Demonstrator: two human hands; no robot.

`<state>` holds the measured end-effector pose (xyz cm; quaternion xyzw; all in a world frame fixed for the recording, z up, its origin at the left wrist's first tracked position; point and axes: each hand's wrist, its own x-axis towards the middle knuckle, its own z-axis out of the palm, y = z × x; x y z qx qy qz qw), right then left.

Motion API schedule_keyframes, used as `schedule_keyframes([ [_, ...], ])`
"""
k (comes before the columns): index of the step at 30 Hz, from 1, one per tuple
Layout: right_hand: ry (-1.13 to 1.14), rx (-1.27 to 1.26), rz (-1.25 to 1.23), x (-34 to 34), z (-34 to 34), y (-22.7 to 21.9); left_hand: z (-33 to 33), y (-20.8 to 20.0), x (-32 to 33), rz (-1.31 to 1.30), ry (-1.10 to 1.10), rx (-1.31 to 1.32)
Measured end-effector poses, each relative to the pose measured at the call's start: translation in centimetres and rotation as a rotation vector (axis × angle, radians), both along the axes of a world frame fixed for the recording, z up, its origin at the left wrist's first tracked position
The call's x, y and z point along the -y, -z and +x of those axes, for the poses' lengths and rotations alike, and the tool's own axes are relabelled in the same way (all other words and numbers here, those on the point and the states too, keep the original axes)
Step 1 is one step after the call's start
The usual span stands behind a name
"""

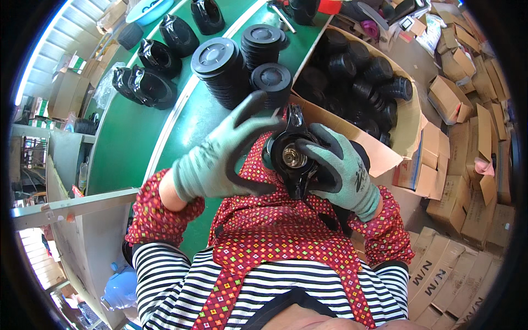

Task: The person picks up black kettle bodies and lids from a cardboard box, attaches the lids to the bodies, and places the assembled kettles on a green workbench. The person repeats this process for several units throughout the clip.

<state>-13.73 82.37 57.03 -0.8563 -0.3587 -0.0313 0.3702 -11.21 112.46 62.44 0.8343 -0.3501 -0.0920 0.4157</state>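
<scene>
My right hand point(346, 176), in a pale green glove with dark coated fingers, grips a glossy black plastic housing point(297, 179) from its right side. The housing is held in front of my apron, its round opening facing up and a coiled metal piece point(295, 156) showing inside. My right thumb and fingertips lie at the rim of that opening. To the left of the housing, my left hand point(217, 157), gloved alike, is open with thumb and fingers spread apart. Nothing shows between its fingers.
Stacks of round black caps point(220, 63) stand on the green table point(124, 146) just beyond my left hand. Several glossy black housings point(179, 34) stand farther left. At right, an open carton point(410, 126) holds many black ribbed parts; more cardboard boxes point(462, 203) lie beyond.
</scene>
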Motion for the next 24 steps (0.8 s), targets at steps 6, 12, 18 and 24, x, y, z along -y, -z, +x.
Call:
schedule_keyframes([
  [6, -0.057, 0.046, -0.161, 0.3, -0.4, -0.9, -2.6, 3.1, 3.7, 0.149, -0.048, 0.179],
  [12, -0.038, 0.074, -0.214, -0.1, -0.7, -1.0, -2.3, 3.5, 3.8, 0.097, -0.034, 0.148],
  [18, 0.212, -0.124, 0.258, -0.3, -1.7, 0.3, -2.5, 4.7, 3.3, -0.147, -0.256, 0.244],
  [24, 0.504, -0.877, 1.200, 1.9, -3.8, 5.4, -6.4, 9.5, 4.3, -0.486, -0.289, -0.138],
])
